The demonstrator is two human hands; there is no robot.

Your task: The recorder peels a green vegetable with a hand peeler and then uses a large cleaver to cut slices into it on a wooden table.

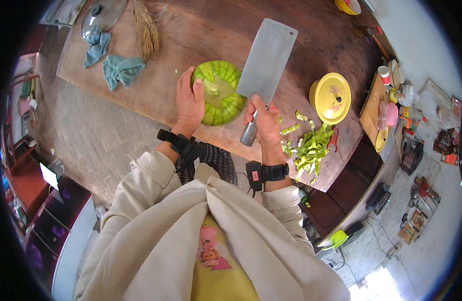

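Note:
A round green object (pixel 221 92) with a striped, rind-like pattern and a paler middle rests near the table's front edge; I cannot tell whether it is a melon or a melon-patterned bowl. My left hand (pixel 191 98) holds its left side, with the thumb lying over its top. In my right hand (pixel 264 116) is a cleaver (pixel 268 60), gripped by its metal handle. Its broad blade points away from me and tilts right, at the object's right side. To the right of that hand lies a heap of green peelings (pixel 312 148) beside a red-handled peeler (pixel 333 140).
A yellow lidded pot (pixel 332 98) stands on the wooden table (pixel 170 98) at the right. Farther left are a straw brush (pixel 145 32), blue-green cloths (pixel 121 70) and a glass lid (pixel 103 17). A cluttered side counter (pixel 389 165) runs along the right wall.

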